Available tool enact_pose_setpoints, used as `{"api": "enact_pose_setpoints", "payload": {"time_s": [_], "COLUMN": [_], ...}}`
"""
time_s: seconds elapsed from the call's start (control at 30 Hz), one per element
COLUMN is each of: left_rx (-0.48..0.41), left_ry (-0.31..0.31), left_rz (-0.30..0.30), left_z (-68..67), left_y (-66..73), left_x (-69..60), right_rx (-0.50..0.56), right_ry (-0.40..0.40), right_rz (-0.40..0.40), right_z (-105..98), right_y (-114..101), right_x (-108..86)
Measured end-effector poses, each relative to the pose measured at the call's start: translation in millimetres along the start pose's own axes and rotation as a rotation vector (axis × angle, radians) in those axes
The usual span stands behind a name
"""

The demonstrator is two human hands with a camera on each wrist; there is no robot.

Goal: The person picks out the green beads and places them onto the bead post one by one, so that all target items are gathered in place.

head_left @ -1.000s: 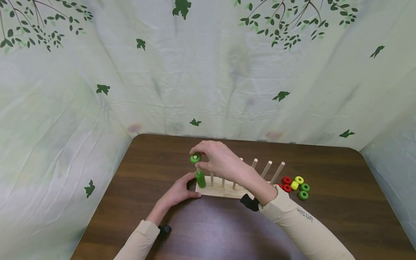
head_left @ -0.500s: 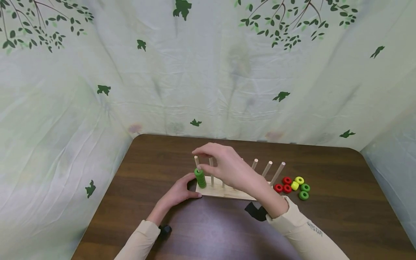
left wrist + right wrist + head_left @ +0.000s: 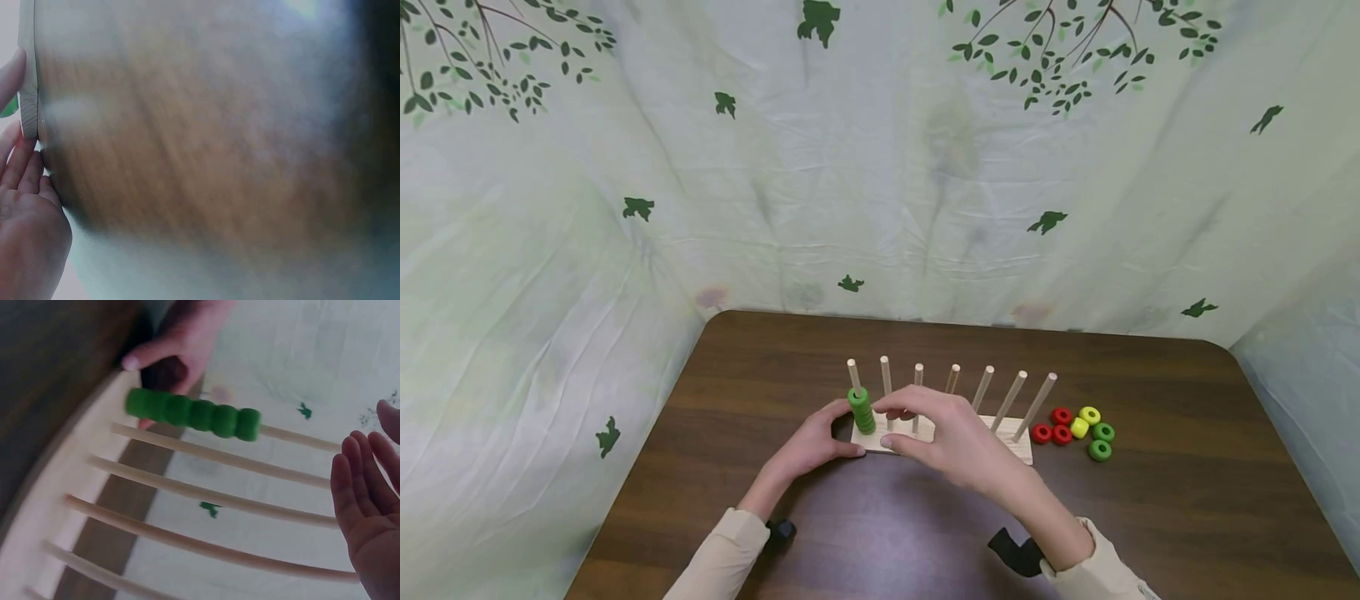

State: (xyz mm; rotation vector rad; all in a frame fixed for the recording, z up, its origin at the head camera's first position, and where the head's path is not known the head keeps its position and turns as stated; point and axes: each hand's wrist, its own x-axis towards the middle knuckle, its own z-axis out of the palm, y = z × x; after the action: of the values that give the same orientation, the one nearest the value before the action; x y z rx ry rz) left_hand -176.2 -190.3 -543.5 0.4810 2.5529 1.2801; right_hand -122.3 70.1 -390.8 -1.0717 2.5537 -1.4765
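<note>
A pale wooden peg board [image 3: 1021,451] with a row of upright pegs lies on the table. Several green rings [image 3: 861,412] are stacked on its leftmost peg, whose tip sticks out above them. At the board's left end, my left hand [image 3: 805,443] holds the edge, thumb in front and fingers behind; the left wrist view shows these fingers against the board's end [image 3: 29,115]. My right hand [image 3: 962,437] hovers over the board just right of the stack, fingers loosely bent and holding nothing. In the right wrist view the other pegs [image 3: 206,497] are bare.
Right of the board lie several loose pieces: red rings [image 3: 1062,434], a yellow ring [image 3: 1090,415], a yellow piece [image 3: 1079,428] and green rings [image 3: 1101,451]. The dark wooden table [image 3: 1187,483] ends at a pale leaf-patterned cloth [image 3: 910,208] behind.
A green ring, held at the leftmost peg's tip a second ago, now sits on the stack. My right hand has let go and moved down and right. The left hand stays put.
</note>
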Motion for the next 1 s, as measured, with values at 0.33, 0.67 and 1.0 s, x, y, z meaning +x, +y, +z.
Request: {"api": "enact_pose_setpoints", "payload": {"time_s": [0.33, 0.67, 1.0], "left_rx": [0.005, 0.009, 0.014], "left_ry": [0.001, -0.002, -0.001], "left_rz": [0.015, 0.01, -0.006], "left_z": [1.1, 1.5, 0.8], "left_y": [0.5, -0.8, 0.4], "left_x": [-0.6, 0.2, -0.7], "right_rx": [0.036, 0.012, -0.022], "right_ry": [0.002, 0.14, 0.315], "right_rz": [0.125, 0.213, 0.436], "right_z": [17.2, 24.8, 11.3], "right_y": [29.2, 61.6, 81.9], "right_x": [-38.0, -81.1, -125.1]}}
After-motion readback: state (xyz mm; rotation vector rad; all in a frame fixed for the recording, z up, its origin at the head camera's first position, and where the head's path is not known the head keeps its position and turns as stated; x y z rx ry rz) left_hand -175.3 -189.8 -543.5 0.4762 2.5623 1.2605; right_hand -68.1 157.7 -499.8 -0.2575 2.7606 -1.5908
